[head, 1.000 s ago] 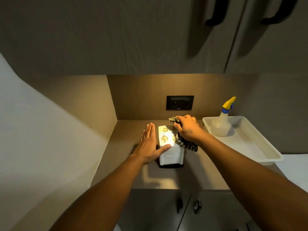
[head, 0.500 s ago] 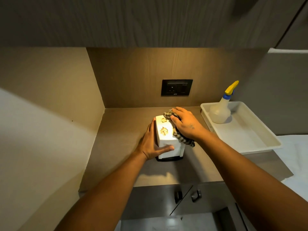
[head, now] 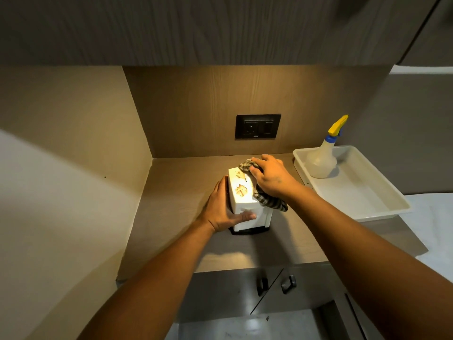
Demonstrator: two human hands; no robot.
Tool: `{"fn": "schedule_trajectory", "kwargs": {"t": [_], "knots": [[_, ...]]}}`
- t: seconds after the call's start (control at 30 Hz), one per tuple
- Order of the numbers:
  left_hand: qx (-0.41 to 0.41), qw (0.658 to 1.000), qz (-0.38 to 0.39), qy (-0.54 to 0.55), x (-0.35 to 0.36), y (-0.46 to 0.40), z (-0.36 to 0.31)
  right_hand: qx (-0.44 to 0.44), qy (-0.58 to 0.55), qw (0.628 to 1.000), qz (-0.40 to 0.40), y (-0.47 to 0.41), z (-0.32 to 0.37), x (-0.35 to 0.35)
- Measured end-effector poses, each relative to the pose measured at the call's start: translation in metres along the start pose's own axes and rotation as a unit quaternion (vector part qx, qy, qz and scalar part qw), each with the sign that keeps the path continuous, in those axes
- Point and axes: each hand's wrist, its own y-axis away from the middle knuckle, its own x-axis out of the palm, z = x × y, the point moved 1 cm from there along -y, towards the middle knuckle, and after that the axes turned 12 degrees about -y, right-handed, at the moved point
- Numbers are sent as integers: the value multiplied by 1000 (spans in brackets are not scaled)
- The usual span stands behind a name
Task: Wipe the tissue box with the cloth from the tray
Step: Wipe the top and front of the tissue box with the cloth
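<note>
A white tissue box (head: 242,192) with yellow leaf prints stands on a dark base in the middle of the brown counter (head: 176,217). My left hand (head: 220,209) clasps its left side, thumb across the near face. My right hand (head: 272,177) presses a checked grey cloth (head: 269,200) onto the box's top right edge; the cloth hangs down the right side. The white tray (head: 362,200) sits to the right of the box.
A spray bottle (head: 321,160) with a yellow and blue head stands in the tray's far left corner. A black wall socket (head: 257,126) is behind the box. Upper cabinets hang overhead, a wall closes the left, and cabinet doors with handles (head: 274,283) lie below.
My left hand went from flat beside the box to gripping it. The right hand with the cloth stays on the box top. The view has tilted downward.
</note>
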Motion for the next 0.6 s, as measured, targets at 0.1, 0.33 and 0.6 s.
{"fn": "schedule_trajectory", "kwargs": {"t": [0.1,0.33,0.6], "knots": [[3,1000,3,-3,0,1,1,-47,21,999,-11,8,4,9],[18,1000,-9,-4,-2,0,-1,-80,-11,996,-33,40,-23,12],[11,1000,-8,-2,0,1,-1,-83,26,996,-33,8,4,12]]}}
